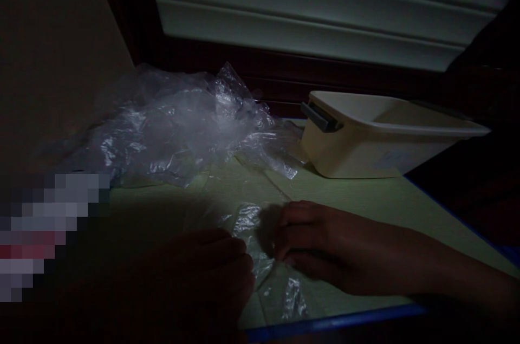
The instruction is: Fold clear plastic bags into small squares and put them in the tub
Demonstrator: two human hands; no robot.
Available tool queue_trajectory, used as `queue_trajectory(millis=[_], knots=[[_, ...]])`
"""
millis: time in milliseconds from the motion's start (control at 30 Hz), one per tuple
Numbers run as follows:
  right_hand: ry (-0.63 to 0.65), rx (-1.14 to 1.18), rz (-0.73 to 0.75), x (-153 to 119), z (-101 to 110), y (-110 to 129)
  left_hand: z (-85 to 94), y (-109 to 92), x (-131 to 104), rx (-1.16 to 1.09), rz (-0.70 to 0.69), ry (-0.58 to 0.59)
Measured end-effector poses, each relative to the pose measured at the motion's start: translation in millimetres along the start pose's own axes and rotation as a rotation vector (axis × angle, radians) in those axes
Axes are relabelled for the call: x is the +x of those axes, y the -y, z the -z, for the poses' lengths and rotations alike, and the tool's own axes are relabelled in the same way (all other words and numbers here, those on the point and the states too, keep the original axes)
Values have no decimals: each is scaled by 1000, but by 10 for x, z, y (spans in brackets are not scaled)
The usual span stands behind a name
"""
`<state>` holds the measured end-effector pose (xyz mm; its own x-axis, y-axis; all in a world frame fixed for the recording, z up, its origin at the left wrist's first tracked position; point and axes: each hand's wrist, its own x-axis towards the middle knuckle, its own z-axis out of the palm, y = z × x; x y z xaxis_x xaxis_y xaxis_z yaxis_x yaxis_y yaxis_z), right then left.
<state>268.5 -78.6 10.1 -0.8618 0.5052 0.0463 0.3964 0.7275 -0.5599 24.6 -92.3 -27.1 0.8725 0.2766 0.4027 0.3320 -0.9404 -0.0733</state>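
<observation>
A clear plastic bag [248, 218] lies flat on the light green tabletop [349, 192], in dim light. My left hand [215, 268] is at the bag's left side, very dark, its fingers curled in and closed on the film. Opposite it, my right hand [320, 244] has its fingers bent and its thumb drawn towards them, pinching the bag's right edge. The exact fingertip contact is hard to see in the shadow. Just beyond both hands spreads a loose heap of crumpled clear plastic bags [179, 122].
At the back right stands a cream plastic bin [357, 151] with a grey handle [320, 116]. A dark-framed slatted panel [317, 13] rises behind the table. Blue trim [337, 322] runs along the table's near edge. A pixelated patch covers the far left.
</observation>
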Motion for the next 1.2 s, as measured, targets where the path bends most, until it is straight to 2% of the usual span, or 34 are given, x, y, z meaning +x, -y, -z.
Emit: queue_trajectory(millis=[100,233,300,500,600,733,833,867,900,933,1200], knots=[[-5,-5,-9,-10,-3,-4,35,12,58,-54,-47,-47],[-27,-6,-3,-19,-18,-24,50,-1,95,32,-41,44],[-30,-6,0,-18,-24,-34,40,0,94,45,-44,38],[-54,18,17,-2,-31,-49,28,15,75,52,-58,-180],[-48,36,9,0,-27,-42,45,16,72,45,-41,-229],[-47,61,-24,21,-30,-23,38,24,92,36,-74,-204],[-91,51,-59,47,-61,-12,19,18,97,61,-46,-229],[-111,39,-77,53,-76,-11,16,16,91,86,21,-203],[-131,27,-94,57,-93,-10,16,16,83,71,-73,-194],[-151,18,-113,58,-111,-11,17,18,73,66,-93,-166],[-244,-78,-175,58,-221,-45,14,51,45,10,-81,-96]])
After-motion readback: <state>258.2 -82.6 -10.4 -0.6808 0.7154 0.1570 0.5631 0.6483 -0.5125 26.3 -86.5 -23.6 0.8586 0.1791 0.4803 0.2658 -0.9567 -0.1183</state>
